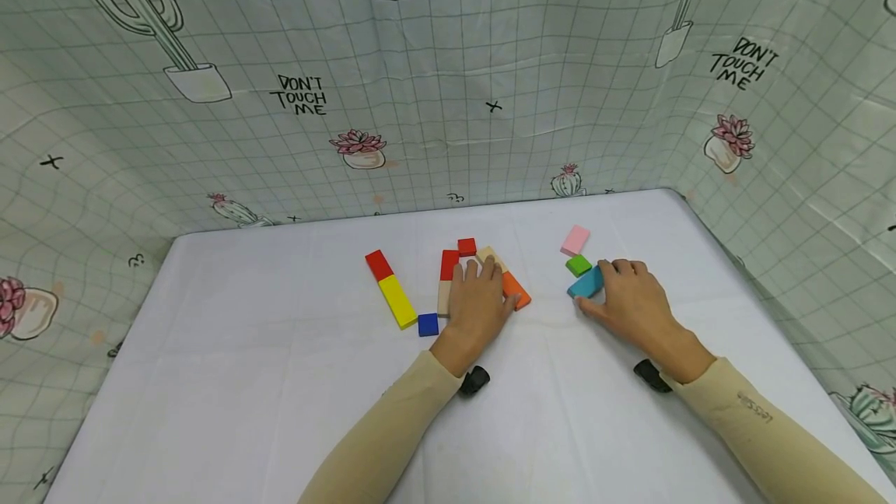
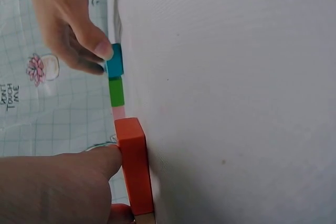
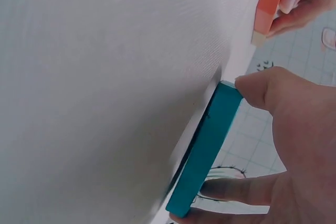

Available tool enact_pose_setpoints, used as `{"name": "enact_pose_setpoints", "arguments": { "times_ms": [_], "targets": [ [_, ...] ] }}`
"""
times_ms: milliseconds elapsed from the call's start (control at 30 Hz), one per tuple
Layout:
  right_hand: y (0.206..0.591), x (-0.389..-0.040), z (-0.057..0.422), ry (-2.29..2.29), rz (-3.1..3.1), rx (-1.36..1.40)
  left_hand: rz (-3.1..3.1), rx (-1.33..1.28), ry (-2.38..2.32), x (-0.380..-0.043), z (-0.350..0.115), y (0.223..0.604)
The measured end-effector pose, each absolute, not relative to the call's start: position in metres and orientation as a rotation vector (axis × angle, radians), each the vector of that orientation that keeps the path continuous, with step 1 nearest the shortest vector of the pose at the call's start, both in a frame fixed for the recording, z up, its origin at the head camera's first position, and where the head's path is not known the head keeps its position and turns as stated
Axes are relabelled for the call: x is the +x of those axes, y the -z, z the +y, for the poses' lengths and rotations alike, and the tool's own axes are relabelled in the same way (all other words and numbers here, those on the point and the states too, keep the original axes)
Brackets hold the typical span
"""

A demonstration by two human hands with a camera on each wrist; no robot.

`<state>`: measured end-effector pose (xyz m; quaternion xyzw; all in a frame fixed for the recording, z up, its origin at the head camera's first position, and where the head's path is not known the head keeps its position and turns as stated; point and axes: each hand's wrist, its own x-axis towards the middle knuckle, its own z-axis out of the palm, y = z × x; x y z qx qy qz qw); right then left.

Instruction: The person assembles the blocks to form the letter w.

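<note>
My right hand (image 1: 640,309) holds a teal-blue block (image 3: 206,148) lengthwise, thumb at its near end and fingertips at the far end. In the head view, this block lies close to a small green block (image 1: 579,265), with a pink block (image 1: 575,239) beyond. My left hand (image 1: 479,306) reaches in between two rows of blocks, its fingers extended. Its thumb touches the side of an orange block (image 2: 134,166); a beige block (image 1: 488,255) continues that row. On the hand's other side stand a red block (image 1: 450,263) and another beige block (image 1: 444,298), partly covered.
A small red block (image 1: 467,246) sits at the far end between the rows. Further left, a red block (image 1: 379,264) and a long yellow block (image 1: 397,302) form a slanted line, with a blue block (image 1: 428,324) near its lower end. A patterned curtain (image 1: 448,99) borders the white table (image 1: 280,395).
</note>
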<state>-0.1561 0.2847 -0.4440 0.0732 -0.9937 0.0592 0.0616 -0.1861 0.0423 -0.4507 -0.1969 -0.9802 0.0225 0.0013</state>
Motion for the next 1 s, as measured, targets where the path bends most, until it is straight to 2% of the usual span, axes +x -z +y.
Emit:
{"name": "enact_pose_setpoints", "arguments": {
  "times_ms": [433, 1000],
  "targets": [
    [0.439, -0.163, 0.282, -0.205, -3.065, 0.212, -3.078, -0.626, -0.075, -0.185, 0.041, 0.449],
    [0.440, -0.196, 0.273, -0.297, -2.942, 0.204, -3.092, -0.615, -0.065, -0.186, 0.042, 0.450]
  ]
}}
